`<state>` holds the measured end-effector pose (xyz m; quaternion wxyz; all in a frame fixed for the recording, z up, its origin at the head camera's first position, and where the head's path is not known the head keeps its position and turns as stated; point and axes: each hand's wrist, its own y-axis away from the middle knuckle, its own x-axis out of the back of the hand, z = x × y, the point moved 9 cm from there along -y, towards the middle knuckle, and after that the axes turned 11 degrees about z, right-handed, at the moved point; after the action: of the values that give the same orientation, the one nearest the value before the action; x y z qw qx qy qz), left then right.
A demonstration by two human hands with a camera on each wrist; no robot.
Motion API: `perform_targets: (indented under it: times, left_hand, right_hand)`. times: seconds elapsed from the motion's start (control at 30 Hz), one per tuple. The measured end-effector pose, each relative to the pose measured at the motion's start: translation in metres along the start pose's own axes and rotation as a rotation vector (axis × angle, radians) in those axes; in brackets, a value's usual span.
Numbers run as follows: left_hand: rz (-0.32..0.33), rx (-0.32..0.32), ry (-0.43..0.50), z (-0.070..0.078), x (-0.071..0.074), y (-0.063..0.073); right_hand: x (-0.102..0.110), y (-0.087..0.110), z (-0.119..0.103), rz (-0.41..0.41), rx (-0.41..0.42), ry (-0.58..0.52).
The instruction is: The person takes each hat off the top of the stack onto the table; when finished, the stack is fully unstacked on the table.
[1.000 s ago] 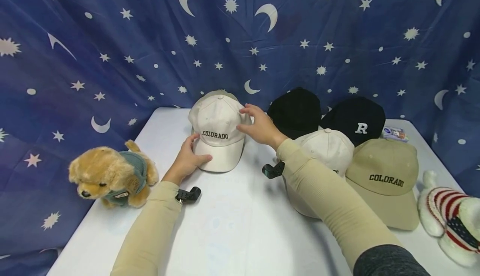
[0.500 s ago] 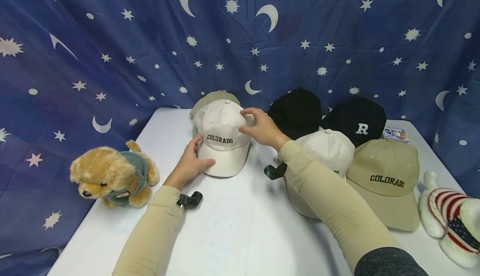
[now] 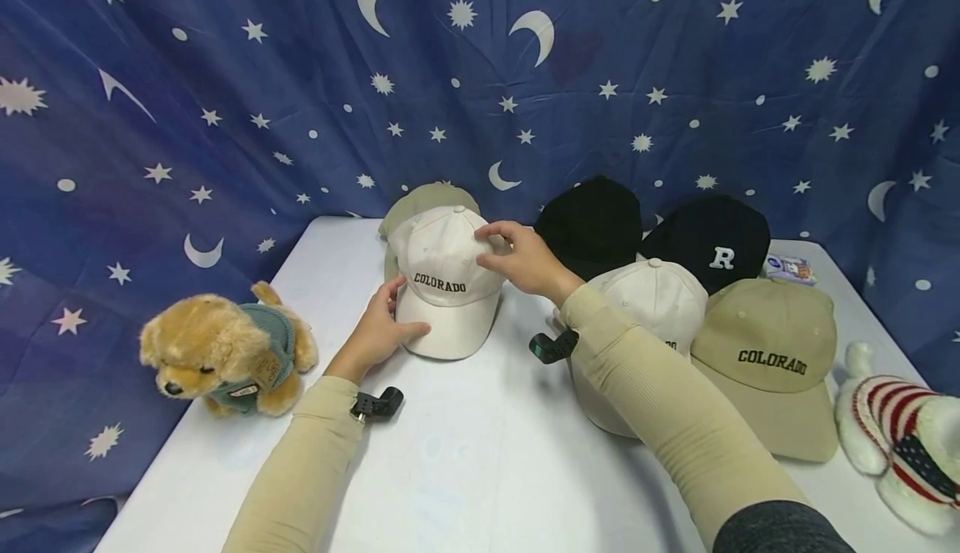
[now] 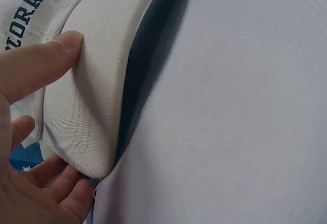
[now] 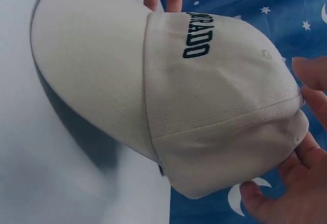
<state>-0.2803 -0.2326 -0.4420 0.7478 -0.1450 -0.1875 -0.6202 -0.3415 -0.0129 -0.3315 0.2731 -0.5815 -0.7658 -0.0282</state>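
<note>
A white baseball cap (image 3: 450, 261) lettered COLORADO sits on the table with its brim forward. My left hand (image 3: 377, 325) holds the brim's left side, thumb on top; in the left wrist view its fingers (image 4: 64, 188) curl at the brim's edge. At the crown's right side is my right hand (image 3: 528, 259), thumb and fingers spread around it. The right wrist view shows those fingers (image 5: 301, 178) curved about the crown's back, partly hidden behind the cloth. Just behind this cap a khaki cap (image 3: 427, 197) is mostly covered.
Right of centre stand a second white cap (image 3: 660, 299), partly behind my right forearm, a khaki COLORADO cap (image 3: 768, 344), a black cap (image 3: 592, 219) and a dark R cap (image 3: 712, 236). A plush dog (image 3: 225, 353) sits left; a striped-shirt plush toy (image 3: 896, 436) lies right.
Both hands have brought the white cap forward and slightly right, uncovering more of the khaki cap behind it. In the last half second it moved only a little more.
</note>
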Motion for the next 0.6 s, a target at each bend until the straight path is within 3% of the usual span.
perform_targets:
  times: [0.27,0.6]
  left_hand:
    - [0.029,0.009,0.029,0.001,0.004,0.004]
    - [-0.021,0.025,0.005,0.008,0.007,0.013]
  right_hand:
    - [0.006,0.004,-0.009,0.009,0.033,0.003]
    - [0.021,0.010,-0.023,0.035,0.100,0.031]
